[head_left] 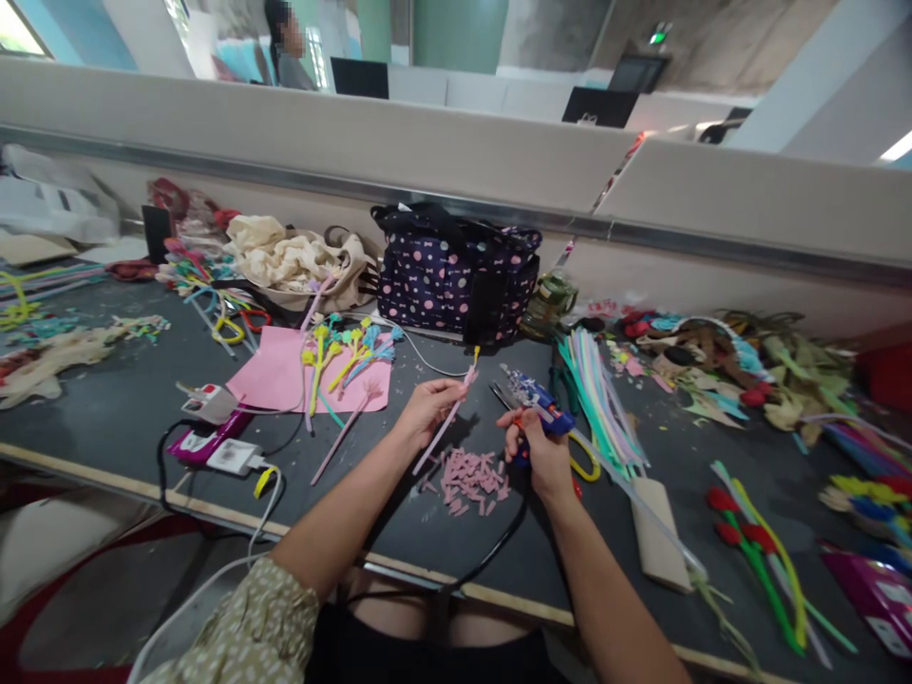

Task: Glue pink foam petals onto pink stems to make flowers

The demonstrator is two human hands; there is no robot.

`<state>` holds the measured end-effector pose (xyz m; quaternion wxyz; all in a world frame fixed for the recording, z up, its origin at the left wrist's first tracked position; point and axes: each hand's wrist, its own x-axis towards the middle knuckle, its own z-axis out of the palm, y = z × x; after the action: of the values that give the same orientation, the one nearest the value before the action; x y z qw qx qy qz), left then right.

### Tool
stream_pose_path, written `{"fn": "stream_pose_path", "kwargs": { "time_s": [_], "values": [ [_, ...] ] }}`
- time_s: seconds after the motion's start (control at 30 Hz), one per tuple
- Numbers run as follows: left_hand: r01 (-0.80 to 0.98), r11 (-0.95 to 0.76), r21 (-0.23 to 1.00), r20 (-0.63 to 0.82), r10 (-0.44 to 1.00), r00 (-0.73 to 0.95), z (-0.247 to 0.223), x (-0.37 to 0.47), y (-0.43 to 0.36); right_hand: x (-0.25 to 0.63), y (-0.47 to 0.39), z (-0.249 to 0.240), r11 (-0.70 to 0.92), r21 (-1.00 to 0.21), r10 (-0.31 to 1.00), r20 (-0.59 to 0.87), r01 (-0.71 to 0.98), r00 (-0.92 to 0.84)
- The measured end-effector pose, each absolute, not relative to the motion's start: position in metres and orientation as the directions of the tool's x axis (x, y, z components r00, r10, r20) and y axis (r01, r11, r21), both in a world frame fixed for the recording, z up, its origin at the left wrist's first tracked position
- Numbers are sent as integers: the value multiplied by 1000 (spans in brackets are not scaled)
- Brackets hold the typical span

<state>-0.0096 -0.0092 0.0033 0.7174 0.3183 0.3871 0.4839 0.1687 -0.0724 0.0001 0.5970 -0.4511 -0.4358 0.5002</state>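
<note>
Pinched in the fingers of my left hand [420, 416] is a pink pipe-cleaner stem [436, 446], tilted, with a small yellow tip at its top. My right hand [547, 461] is wrapped around a blue hot glue gun [552, 413], its nozzle end pointing up and left, apart from the stem. Below and between both hands lies a pile of short pink pipe-cleaner pieces [470, 480]. Scissors with a yellow handle [593, 458] lie beside my right hand, partly hidden. Left of my left hand, another pink stem [342, 442] rests on the table.
Yellow and blue pipe-cleaner flowers [320, 366] lie on a pink sheet [267, 375]. A dark patterned bag [434, 285] stands behind. Long pastel pipe cleaners [598, 399] and red flowers [733, 522] lie to the right. A black cord [499, 546] crosses the table's front edge.
</note>
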Motion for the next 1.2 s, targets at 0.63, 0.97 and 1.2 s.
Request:
{"fn": "stream_pose_path", "kwargs": {
  "time_s": [0.63, 0.97, 1.2],
  "values": [
    [-448, 272, 852, -228, 962, 151, 6, -6, -9, 165, -80, -13, 29, -999, 998, 28, -19, 54],
    [-452, 297, 841, -196, 946, 257, 6, -9, -9, 164, -81, -10, 27, -1000, 999, 26, -16, 45],
    [-552, 382, 741, -188, 908, 376, 7, -9, -9, 166, -80, -16, 31, -999, 998, 29, -29, 49]
  ]
}}
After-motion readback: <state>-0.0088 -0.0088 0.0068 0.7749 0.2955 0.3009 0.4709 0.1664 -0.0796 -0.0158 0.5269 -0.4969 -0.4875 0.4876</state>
